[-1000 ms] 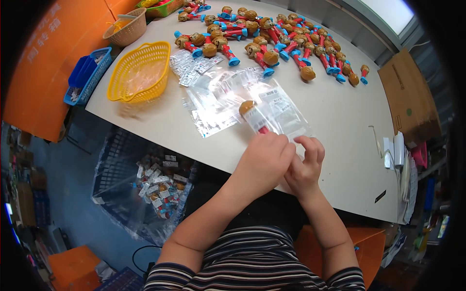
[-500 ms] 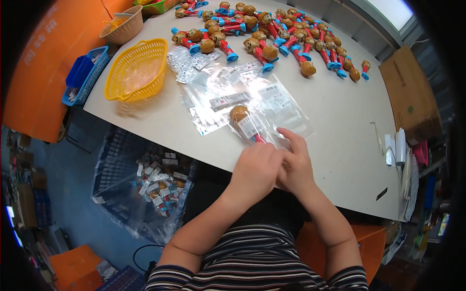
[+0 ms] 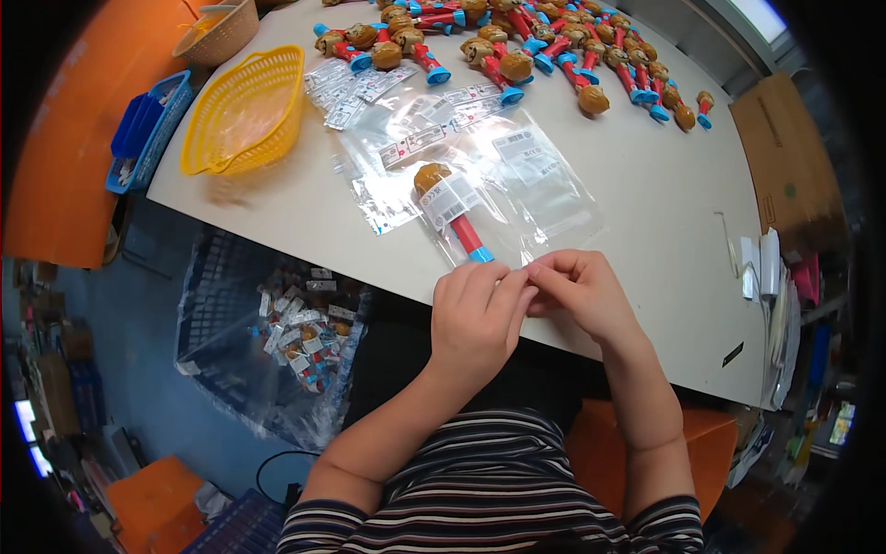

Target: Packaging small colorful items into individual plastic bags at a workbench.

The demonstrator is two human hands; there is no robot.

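Observation:
At the table's near edge, a clear plastic bag [image 3: 494, 226] holds a toy figure [image 3: 464, 233] with a round brown head, a red stem and a blue base. A white printed label covers part of the figure. My left hand [image 3: 475, 314] is closed on the bag's near end, its fingers bent together. Beside it, my right hand [image 3: 586, 291] pinches the same end between thumb and fingers. The fingertips of both hands nearly touch. Under and beyond the bag lie flat clear bags [image 3: 544, 175] and a pile of small printed packets [image 3: 355, 92].
Many similar toy figures [image 3: 591, 97] are heaped at the table's far side. A yellow basket [image 3: 245, 111] stands at the left, with a blue basket [image 3: 152, 134] beyond the edge. Below left, a lined blue crate [image 3: 221, 369] holds bagged figures. A cardboard box [image 3: 789, 166] stands right.
The view has shifted. My hands have moved off the figure to the bag's near end, so the red stem and blue base now show. My right index finger has drawn in to a pinch.

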